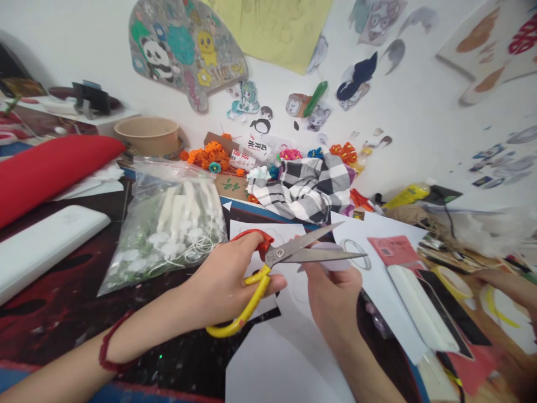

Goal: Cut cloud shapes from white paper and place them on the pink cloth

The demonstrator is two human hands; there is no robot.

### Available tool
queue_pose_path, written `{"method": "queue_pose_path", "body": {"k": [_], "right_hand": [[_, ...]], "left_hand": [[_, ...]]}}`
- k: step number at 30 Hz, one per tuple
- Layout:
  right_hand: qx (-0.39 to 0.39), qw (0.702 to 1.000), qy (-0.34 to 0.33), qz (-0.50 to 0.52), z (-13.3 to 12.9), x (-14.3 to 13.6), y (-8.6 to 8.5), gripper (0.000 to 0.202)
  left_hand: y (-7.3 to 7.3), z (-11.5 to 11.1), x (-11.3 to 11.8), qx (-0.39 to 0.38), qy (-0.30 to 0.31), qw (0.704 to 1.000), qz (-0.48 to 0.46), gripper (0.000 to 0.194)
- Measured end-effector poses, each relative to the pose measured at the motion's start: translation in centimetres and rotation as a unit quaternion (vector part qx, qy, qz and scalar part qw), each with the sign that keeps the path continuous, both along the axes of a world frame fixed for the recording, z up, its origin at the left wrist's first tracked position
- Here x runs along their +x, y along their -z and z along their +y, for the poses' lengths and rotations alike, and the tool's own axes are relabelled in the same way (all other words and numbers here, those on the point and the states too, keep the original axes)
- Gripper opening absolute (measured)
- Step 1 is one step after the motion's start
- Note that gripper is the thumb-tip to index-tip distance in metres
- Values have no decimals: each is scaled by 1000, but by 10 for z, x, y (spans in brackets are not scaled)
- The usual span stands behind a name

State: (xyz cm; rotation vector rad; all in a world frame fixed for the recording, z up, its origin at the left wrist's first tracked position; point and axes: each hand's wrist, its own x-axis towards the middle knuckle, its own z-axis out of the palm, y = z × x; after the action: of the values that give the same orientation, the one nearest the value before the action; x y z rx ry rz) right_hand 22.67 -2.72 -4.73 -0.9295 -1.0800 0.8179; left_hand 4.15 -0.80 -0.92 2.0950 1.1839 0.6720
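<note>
My left hand [229, 274] is closed round the handles of a pair of scissors [279, 254], one red and one yellow. The blades are parted and point right, passing above my right hand. Between the fingers of my right hand [333, 291] is a small white paper piece [331, 257] with a rounded edge, partly hidden behind the blades. Whether the blades touch it, I cannot tell. Beneath both hands lie white paper sheets [281, 358], and a sheet with pencil-drawn rounded outlines [356, 252] is just to the right.
On the left are a plastic bag of white and green pieces [168, 229], a white box [54, 240] and a red object [54, 168]. Checked cloth [310, 184] and orange flowers [212, 157] line the back. Another person's hand [507, 285] is at right, near tape [453, 282].
</note>
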Motion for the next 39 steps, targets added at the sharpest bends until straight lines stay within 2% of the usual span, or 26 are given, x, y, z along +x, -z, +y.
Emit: {"method": "queue_pose_path", "body": {"k": [11, 17, 25, 39], "right_hand": [[-2, 999, 34, -8, -1, 0, 2, 14], [-12, 1000, 24, 1, -2, 0, 1, 11], [-10, 999, 41, 1, -2, -1, 2, 10], [-27, 999, 28, 33, -5, -3, -2, 10]], "left_hand": [[1, -1, 0, -1, -2, 1000, 4, 35], [-1, -1, 1, -4, -4, 1000, 9, 36], [3, -1, 1, 18, -7, 1000, 7, 36], [1, -2, 3, -15, -9, 999, 28, 38]]}}
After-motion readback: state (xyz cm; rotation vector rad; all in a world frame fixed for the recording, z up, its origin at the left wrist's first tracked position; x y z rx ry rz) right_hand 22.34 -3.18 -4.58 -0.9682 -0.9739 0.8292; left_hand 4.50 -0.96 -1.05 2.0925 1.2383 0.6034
